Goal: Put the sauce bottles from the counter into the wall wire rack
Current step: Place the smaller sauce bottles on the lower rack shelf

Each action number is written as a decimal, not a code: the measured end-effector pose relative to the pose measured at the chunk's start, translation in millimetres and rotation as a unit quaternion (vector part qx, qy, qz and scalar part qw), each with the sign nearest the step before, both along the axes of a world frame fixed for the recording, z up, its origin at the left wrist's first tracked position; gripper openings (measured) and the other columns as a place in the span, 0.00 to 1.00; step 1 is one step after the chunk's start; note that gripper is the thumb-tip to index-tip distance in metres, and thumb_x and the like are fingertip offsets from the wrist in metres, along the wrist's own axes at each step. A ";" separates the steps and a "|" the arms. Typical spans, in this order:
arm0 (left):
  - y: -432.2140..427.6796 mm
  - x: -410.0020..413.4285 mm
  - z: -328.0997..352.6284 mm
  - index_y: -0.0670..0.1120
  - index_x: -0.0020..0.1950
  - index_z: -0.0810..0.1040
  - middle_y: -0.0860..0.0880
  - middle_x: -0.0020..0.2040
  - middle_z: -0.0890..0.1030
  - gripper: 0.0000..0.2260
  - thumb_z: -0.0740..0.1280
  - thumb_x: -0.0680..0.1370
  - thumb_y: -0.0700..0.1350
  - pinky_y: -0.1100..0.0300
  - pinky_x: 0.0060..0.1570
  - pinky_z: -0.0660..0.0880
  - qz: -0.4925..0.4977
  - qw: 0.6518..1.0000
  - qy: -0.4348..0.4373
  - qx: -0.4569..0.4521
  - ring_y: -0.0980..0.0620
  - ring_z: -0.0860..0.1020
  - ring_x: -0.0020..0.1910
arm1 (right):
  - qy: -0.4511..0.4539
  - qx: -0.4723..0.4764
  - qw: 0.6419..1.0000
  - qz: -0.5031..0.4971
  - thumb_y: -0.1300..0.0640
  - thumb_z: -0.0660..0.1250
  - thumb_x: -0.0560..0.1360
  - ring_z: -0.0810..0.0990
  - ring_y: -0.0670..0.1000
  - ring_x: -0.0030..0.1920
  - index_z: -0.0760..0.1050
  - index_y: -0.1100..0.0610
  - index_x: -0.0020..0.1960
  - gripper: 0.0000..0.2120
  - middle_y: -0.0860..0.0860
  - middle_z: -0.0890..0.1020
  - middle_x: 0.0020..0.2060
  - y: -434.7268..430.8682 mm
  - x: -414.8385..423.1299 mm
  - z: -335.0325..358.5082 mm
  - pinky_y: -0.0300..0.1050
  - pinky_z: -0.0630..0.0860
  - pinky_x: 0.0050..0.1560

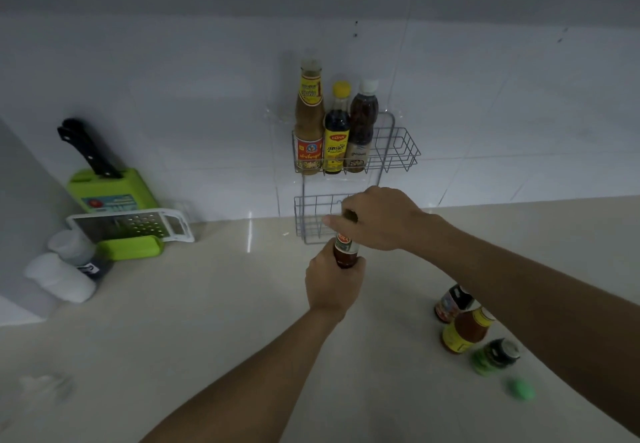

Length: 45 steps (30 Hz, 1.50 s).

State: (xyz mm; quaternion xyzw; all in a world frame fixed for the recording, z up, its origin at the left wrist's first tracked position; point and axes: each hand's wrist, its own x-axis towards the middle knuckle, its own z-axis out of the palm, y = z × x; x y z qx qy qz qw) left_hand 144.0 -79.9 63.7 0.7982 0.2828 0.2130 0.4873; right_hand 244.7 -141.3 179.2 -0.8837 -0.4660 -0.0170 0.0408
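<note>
A grey two-tier wire rack (401, 152) hangs on the white tiled wall. Three sauce bottles stand in its upper basket: a tall tan one (309, 117), a dark one with a yellow cap (335, 131) and a dark one with a white cap (362, 127). In front of the lower basket (311, 216), both hands hold a brown sauce bottle (344, 247): my left hand (332, 278) grips its body, my right hand (375, 217) covers its top. On the counter at the right stand three more containers: a dark jar (450, 304), an orange-brown bottle with a yellow label (465, 330) and a green-based bottle (495, 356).
At the left wall stand a green knife block (110, 190) with black-handled knives, a white grater (138, 224) on a green box, and two white-capped shakers (65, 269). A small green cap (519, 389) lies on the beige counter (207, 304).
</note>
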 end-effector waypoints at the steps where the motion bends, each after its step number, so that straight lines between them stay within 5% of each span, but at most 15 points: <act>1: 2.7 1.1 0.4 0.52 0.41 0.75 0.54 0.34 0.80 0.06 0.71 0.70 0.46 0.53 0.39 0.79 -0.004 1.000 -0.007 -0.005 0.52 0.80 0.35 | 0.001 0.026 1.000 0.002 0.30 0.51 0.76 0.76 0.51 0.35 0.73 0.53 0.37 0.28 0.49 0.77 0.32 0.7 -2.2 -0.8 0.45 0.71 0.36; 6: 8.5 4.1 -0.3 0.51 0.45 0.77 0.54 0.36 0.81 0.06 0.71 0.71 0.47 0.49 0.40 0.80 -0.015 1.000 -0.009 -0.015 0.52 0.80 0.36 | -0.002 0.054 0.995 -0.079 0.34 0.51 0.78 0.77 0.55 0.39 0.72 0.55 0.37 0.27 0.51 0.76 0.34 9.1 -12.3 -11.2 0.48 0.75 0.41; 10: 14.1 4.7 -2.8 0.53 0.53 0.74 0.54 0.42 0.83 0.13 0.70 0.71 0.49 0.48 0.44 0.81 -0.010 0.999 -0.005 -0.047 0.50 0.82 0.42 | 0.251 0.170 0.945 -0.125 0.28 0.64 0.69 0.79 0.48 0.36 0.73 0.55 0.34 0.29 0.49 0.79 0.32 3.0 -11.1 -21.3 0.42 0.73 0.38; 14: 22.2 13.0 0.3 0.51 0.59 0.67 0.55 0.46 0.82 0.21 0.72 0.71 0.50 0.46 0.42 0.81 -0.041 0.998 -0.032 -0.043 0.51 0.83 0.45 | 0.374 0.200 0.900 -0.098 0.38 0.75 0.67 0.83 0.42 0.51 0.81 0.47 0.56 0.21 0.43 0.85 0.49 -8.3 -9.9 -51.7 0.43 0.79 0.54; 18: 33.2 25.8 -12.4 0.50 0.63 0.64 0.52 0.51 0.81 0.31 0.76 0.66 0.48 0.44 0.48 0.81 -0.074 0.992 -0.038 -0.095 0.50 0.83 0.49 | 0.348 0.209 0.910 -0.088 0.42 0.74 0.70 0.81 0.42 0.53 0.78 0.48 0.63 0.23 0.43 0.83 0.53 -8.2 -4.0 -65.5 0.36 0.76 0.52; 22: 44.8 32.2 -16.8 0.49 0.69 0.63 0.49 0.56 0.79 0.37 0.79 0.65 0.43 0.58 0.50 0.79 -0.113 0.987 -0.021 -0.111 0.52 0.81 0.52 | 0.336 0.224 0.912 -0.078 0.48 0.73 0.73 0.80 0.44 0.50 0.76 0.52 0.65 0.22 0.44 0.81 0.54 0.6 2.5 -68.6 0.34 0.74 0.49; 25: 62.3 50.9 -38.3 0.52 0.72 0.62 0.44 0.61 0.76 0.39 0.77 0.65 0.51 0.49 0.45 0.81 -0.095 0.983 0.026 -0.152 0.43 0.81 0.52 | 0.324 0.254 0.906 -0.103 0.50 0.73 0.74 0.80 0.46 0.50 0.76 0.54 0.63 0.20 0.44 0.80 0.51 10.9 17.2 -65.7 0.37 0.75 0.52; 27: 76.8 57.4 -43.9 0.45 0.73 0.65 0.41 0.67 0.72 0.35 0.75 0.70 0.52 0.46 0.58 0.79 -0.072 0.986 0.085 -0.126 0.40 0.76 0.64 | 0.309 0.287 0.900 -0.111 0.51 0.73 0.74 0.80 0.47 0.51 0.76 0.55 0.62 0.19 0.46 0.81 0.51 20.1 28.8 -63.0 0.35 0.75 0.51; 29: 86.6 55.1 -35.2 0.43 0.79 0.57 0.42 0.76 0.60 0.35 0.69 0.75 0.42 0.51 0.71 0.67 -0.067 0.978 0.150 -0.132 0.43 0.63 0.75 | 0.295 0.314 0.895 -0.113 0.53 0.73 0.74 0.80 0.47 0.52 0.76 0.56 0.63 0.19 0.48 0.82 0.53 31.1 40.0 -63.1 0.31 0.74 0.50; 32: 103.1 60.9 -35.0 0.43 0.82 0.47 0.46 0.81 0.48 0.38 0.64 0.77 0.37 0.56 0.73 0.60 -0.053 0.960 0.210 -0.180 0.45 0.54 0.79 | 0.274 0.339 0.894 -0.102 0.53 0.74 0.72 0.80 0.50 0.55 0.76 0.55 0.61 0.19 0.51 0.82 0.54 45.3 53.3 -70.7 0.47 0.80 0.56; 37: 125.1 85.8 -36.7 0.50 0.82 0.47 0.46 0.79 0.61 0.42 0.64 0.71 0.38 0.47 0.72 0.67 -0.059 0.944 0.226 -0.235 0.42 0.64 0.76 | 0.273 0.339 0.896 -0.090 0.50 0.73 0.71 0.81 0.50 0.52 0.75 0.52 0.59 0.19 0.49 0.82 0.51 64.1 60.9 -95.1 0.56 0.80 0.55; 39: 129.1 91.9 -38.9 0.51 0.81 0.53 0.44 0.75 0.68 0.41 0.63 0.69 0.37 0.47 0.67 0.72 -0.072 0.941 0.225 -0.242 0.41 0.69 0.72 | 0.271 0.332 0.899 -0.093 0.50 0.73 0.72 0.81 0.49 0.50 0.75 0.53 0.60 0.19 0.48 0.83 0.51 70.8 64.0 -104.4 0.50 0.80 0.53; 42: 133.2 97.5 -47.3 0.49 0.77 0.64 0.42 0.69 0.75 0.38 0.62 0.65 0.38 0.49 0.61 0.74 -0.070 0.943 0.212 -0.246 0.41 0.74 0.66 | 0.266 0.297 0.912 -0.101 0.55 0.71 0.75 0.76 0.43 0.42 0.74 0.59 0.61 0.17 0.46 0.80 0.45 81.5 71.3 -113.9 0.29 0.69 0.42; 45: 132.3 94.1 -50.2 0.51 0.77 0.63 0.44 0.67 0.77 0.38 0.62 0.66 0.39 0.57 0.49 0.75 -0.070 0.944 0.204 -0.250 0.44 0.77 0.62 | 0.280 0.261 0.918 -0.104 0.57 0.69 0.77 0.79 0.51 0.52 0.70 0.61 0.65 0.19 0.54 0.82 0.54 92.8 76.4 -123.7 0.33 0.68 0.46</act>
